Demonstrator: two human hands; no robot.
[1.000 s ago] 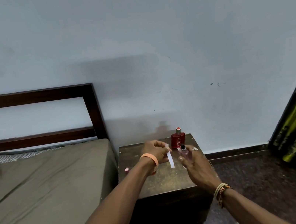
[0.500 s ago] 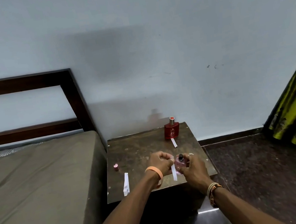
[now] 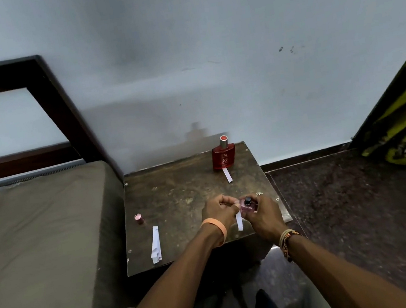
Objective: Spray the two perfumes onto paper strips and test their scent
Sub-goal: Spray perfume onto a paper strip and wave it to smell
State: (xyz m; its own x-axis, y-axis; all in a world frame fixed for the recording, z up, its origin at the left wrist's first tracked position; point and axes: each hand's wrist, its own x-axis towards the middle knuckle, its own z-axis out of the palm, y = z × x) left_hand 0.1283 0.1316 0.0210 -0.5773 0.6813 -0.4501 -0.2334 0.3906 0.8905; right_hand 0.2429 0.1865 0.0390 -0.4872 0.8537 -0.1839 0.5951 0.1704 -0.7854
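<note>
My right hand [image 3: 264, 210] grips a small pink perfume bottle [image 3: 248, 205] with a black sprayer, uncapped, low over the bedside table [image 3: 176, 192]. My left hand [image 3: 217, 211] pinches a white paper strip [image 3: 239, 221] by its top; the strip hangs down right beside the bottle. A red perfume bottle [image 3: 223, 154] stands at the table's back right, with another strip [image 3: 227, 175] lying in front of it. The pink cap [image 3: 139, 218] stands at the table's left, and a small pile of spare strips [image 3: 155, 245] lies near the front left.
A bed [image 3: 38, 246] with a dark wooden headboard [image 3: 54, 92] touches the table's left side. The wall is right behind the table. A yellow-green curtain [image 3: 405, 127] hangs at the right above the dark speckled floor [image 3: 351, 210].
My view has tilted down and closer, bringing the whole tabletop into sight. Both hands have come down from mid-air towards the table's front edge, still holding the strip and the pink bottle.
</note>
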